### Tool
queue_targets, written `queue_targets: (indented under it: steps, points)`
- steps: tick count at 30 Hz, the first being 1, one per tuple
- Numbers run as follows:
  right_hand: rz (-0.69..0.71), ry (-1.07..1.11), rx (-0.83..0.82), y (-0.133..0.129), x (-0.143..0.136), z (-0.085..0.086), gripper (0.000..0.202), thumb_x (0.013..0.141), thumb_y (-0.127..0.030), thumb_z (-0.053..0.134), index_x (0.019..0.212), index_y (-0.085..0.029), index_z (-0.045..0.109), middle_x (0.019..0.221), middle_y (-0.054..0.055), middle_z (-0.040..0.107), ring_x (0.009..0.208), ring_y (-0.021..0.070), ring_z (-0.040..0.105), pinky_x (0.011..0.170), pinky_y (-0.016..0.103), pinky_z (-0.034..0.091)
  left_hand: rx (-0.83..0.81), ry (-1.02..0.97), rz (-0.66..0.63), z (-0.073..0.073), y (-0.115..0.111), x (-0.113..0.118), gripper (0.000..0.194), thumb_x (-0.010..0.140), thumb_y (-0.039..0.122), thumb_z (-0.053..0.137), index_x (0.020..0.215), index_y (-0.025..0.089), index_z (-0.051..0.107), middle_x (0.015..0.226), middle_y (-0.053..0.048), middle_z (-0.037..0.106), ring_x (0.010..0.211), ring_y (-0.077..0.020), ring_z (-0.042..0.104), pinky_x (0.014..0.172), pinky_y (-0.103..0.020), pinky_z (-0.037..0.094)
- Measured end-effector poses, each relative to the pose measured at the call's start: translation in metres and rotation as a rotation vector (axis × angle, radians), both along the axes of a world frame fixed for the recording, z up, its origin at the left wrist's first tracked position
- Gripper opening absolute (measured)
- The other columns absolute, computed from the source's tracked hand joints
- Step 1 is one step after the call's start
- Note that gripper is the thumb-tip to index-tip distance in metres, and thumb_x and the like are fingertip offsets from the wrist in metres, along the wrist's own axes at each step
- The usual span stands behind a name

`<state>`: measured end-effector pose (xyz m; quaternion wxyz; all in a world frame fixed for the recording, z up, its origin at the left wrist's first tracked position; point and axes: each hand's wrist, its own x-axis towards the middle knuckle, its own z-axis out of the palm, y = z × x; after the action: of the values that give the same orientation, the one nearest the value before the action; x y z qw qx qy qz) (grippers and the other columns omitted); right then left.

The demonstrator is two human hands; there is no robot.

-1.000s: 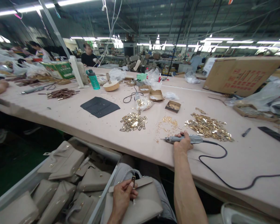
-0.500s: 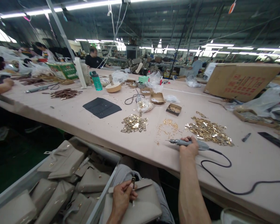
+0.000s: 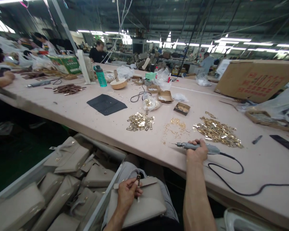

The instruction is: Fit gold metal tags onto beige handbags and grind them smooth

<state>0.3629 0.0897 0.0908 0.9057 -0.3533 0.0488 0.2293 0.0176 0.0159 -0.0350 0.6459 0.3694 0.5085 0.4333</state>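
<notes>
Right hand (image 3: 196, 153) is wrapped tight around a slim grey corded electric screwdriver (image 3: 197, 147), which lies flat on the long pale pink bench (image 3: 91, 118) with its bit pointing left and its black cord (image 3: 233, 179) looping off to the right of the tool. Probably resting there so the tool's weight sits on the bench and not the wrist. Just behind the screwdriver there's a loose heap of gold metal strap fittings (image 3: 218, 132), and left of that heap a scatter of tiny gold screws (image 3: 177, 125) plus a neater pile of gold rectangular buckles (image 3: 141, 121), all close to the tool, so an easy reach. Left hand (image 3: 127, 195) is down in the lap, below the bench edge, fingers pinched shut on a small gold clasp plate (image 3: 138, 179) at the top flap of a taupe leather handbag (image 3: 137, 205), holding the plate in place against the flap. Left of that handbag, a grey bin (image 3: 21, 183) is stuffed with more taupe bags (image 3: 69, 160). Other people sit way off at the bench's far end.
</notes>
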Motion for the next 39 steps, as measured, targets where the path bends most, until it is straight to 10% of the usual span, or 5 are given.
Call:
queue_targets:
  steps: [9, 15, 39]
  points:
    - [0.367, -0.302, 0.033, -0.043, -0.128, 0.022, 0.026, 0.075, -0.017, 0.078, 0.086, -0.02, 0.055, 0.074, -0.003, 0.056, 0.053, 0.0092, 0.049, 0.052, 0.024, 0.05, -0.062, 0.006, 0.011, -0.002, -0.009, 0.003, 0.05, 0.072, 0.05, 0.08, 0.091, 0.004, 0.076, 0.08, -0.017, 0.078, 0.05, -0.0199, 0.072, 0.043, -0.024, 0.056]
    - [0.483, -0.448, 0.004, -0.053, -0.201, 0.001, 0.026, 0.077, -0.021, 0.083, 0.084, -0.017, 0.059, 0.065, -0.004, 0.058, 0.047, 0.0102, 0.051, 0.052, 0.027, 0.048, -0.06, -0.02, 0.02, -0.002, -0.01, 0.002, 0.042, 0.075, 0.045, 0.079, 0.086, 0.005, 0.076, 0.079, -0.017, 0.078, 0.049, -0.0181, 0.071, 0.043, -0.022, 0.056]
    - [0.544, -0.631, -0.076, -0.052, -0.222, -0.038, 0.022, 0.085, -0.026, 0.081, 0.083, -0.018, 0.061, 0.064, -0.003, 0.058, 0.049, 0.0121, 0.054, 0.053, 0.028, 0.048, -0.062, -0.016, 0.042, -0.001, -0.011, 0.003, 0.032, 0.075, 0.039, 0.079, 0.078, 0.007, 0.076, 0.071, -0.013, 0.077, 0.047, -0.0174, 0.07, 0.043, -0.022, 0.057]
